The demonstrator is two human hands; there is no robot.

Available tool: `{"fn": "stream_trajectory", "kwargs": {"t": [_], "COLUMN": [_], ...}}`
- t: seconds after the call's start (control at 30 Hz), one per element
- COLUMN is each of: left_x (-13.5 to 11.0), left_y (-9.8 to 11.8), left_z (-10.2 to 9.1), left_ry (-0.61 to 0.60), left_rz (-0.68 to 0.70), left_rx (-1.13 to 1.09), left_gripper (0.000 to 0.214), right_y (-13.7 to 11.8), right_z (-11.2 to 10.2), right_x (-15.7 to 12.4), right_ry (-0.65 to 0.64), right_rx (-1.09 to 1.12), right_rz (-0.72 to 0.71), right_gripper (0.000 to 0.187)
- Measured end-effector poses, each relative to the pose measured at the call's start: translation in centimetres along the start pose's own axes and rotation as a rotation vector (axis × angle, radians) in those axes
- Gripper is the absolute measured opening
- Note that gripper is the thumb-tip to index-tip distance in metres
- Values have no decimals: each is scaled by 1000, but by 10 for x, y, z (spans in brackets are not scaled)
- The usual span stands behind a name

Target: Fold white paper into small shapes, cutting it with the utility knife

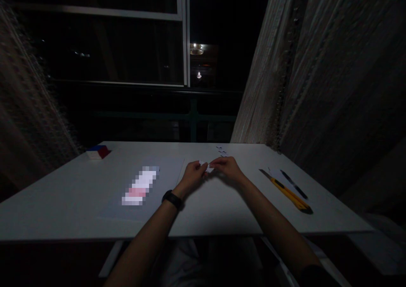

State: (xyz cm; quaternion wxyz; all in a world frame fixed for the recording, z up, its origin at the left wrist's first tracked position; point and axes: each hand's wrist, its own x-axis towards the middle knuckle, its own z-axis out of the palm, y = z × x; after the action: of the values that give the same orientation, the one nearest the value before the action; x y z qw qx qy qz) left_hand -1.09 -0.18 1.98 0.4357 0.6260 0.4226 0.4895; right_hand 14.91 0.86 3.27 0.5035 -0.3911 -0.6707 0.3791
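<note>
Both the left hand [191,177] and right hand [229,169] pinch a small white piece [209,169] between their fingertips, where uneven pulling could tear it.

Your one camera sits on your head. It looks forward and down at the near counter [218,213], with the window [186,45] farther off.

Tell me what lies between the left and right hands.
A small white piece, perhaps paper, held by the left hand and right hand. The head view shows it, partly covered.
</note>
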Motion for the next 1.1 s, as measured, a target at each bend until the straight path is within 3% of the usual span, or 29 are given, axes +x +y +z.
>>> {"fn": "stream_trajectory", "kwargs": {"t": [0.37,0.73,0.93,1.1], "left_x": [-2,-3,-4,-5], "left_y": [2,-1,3,2], "left_z": [2,4,5,5], "left_ry": [-42,28,18,-6], "left_rz": [2,142,28,-20], "left_rx": [-77,41,-28,-72], "left_gripper": [33,35,35,37], "right_y": [10,17,6,5], "right_z": [5,10,4,4], "right_x": [2,5,1,1], "right_ry": [55,162,66,93], "right_rx": [38,88,64,28], "right_rz": [-40,-15,-25,-13], "right_gripper": [18,22,19,16]}}
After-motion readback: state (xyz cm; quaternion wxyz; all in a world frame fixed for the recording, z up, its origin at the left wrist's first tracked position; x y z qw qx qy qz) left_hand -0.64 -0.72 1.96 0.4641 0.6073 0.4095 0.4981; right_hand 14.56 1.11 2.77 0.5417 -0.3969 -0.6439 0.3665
